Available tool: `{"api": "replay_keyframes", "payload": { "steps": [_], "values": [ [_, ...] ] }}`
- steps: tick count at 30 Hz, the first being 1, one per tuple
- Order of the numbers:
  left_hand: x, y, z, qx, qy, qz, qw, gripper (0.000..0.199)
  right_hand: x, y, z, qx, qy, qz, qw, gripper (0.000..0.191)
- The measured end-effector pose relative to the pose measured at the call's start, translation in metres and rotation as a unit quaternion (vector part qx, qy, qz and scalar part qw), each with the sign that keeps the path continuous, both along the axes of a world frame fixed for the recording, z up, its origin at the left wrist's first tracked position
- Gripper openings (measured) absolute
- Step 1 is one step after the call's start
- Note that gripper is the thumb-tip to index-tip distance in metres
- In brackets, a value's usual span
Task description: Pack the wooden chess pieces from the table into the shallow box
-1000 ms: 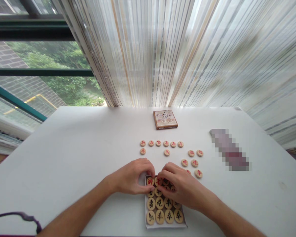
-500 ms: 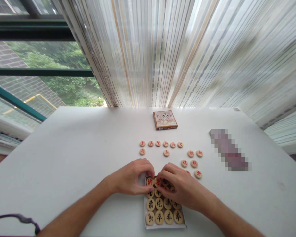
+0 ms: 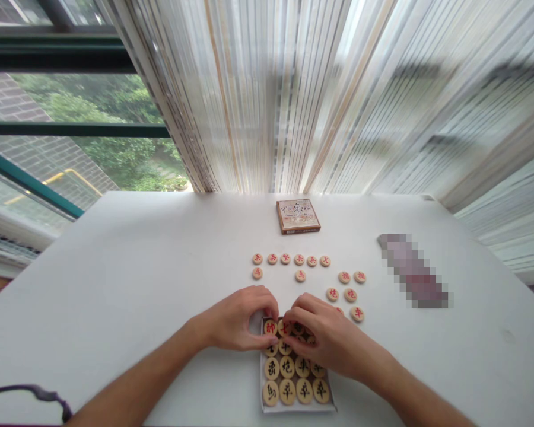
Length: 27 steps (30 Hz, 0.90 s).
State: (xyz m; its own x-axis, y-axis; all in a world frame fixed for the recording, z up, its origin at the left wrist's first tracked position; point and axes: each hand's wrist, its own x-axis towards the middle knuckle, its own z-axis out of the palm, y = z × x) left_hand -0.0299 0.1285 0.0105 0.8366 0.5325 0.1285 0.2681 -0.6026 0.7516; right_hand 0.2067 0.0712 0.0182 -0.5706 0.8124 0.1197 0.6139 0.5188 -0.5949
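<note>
A shallow white box [image 3: 298, 408] near the table's front edge holds rows of round wooden pieces, mostly with black characters. In its far row lie two red-marked pieces, one at the left corner [image 3: 270, 327] and one beside it [image 3: 284, 327]. My left hand [image 3: 242, 317] curves round the corner piece, thumb and fingertips at its near and far sides. My right hand [image 3: 318, 332] has its thumb and fingers at the neighbouring red piece and covers part of the box's right side.
Several red-marked pieces [image 3: 299, 259] lie in loose rows beyond the hands, others [image 3: 350, 295] to the right. A flat patterned box [image 3: 298, 216] sits farther back. A pixelated object [image 3: 413, 270] lies right; a dark curved strap [image 3: 40, 392] is at lower left.
</note>
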Motion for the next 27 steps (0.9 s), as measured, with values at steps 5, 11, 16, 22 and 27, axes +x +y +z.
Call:
{"api": "replay_keyframes", "payload": {
  "steps": [5, 11, 16, 22, 27],
  "values": [
    [-0.0002, -0.0001, 0.0000, -0.002, -0.001, 0.002, 1.000, 0.024, 0.0007, 0.0009, 0.0000, -0.003, -0.001, -0.001, 1.000, 0.008],
    [0.0003, 0.0001, -0.0001, -0.001, 0.000, 0.003, 1.000, 0.025, 0.0021, 0.0007, -0.0004, -0.015, -0.005, 0.001, 1.000, 0.012],
    [0.0001, 0.0004, -0.0011, 0.000, 0.002, 0.006, 1.000, 0.025, 0.0030, 0.0009, 0.0015, -0.015, -0.007, 0.001, 1.000, 0.014],
    [-0.0005, -0.0003, -0.0019, 0.003, -0.003, 0.004, 1.000, 0.026, 0.0038, 0.0012, 0.0018, -0.016, -0.002, 0.005, 1.000, 0.014],
    [0.0000, -0.0005, -0.0003, 0.002, 0.003, 0.006, 1.000, 0.026, 0.0034, 0.0014, -0.0001, -0.022, -0.006, 0.001, 1.000, 0.012]
  ]
}}
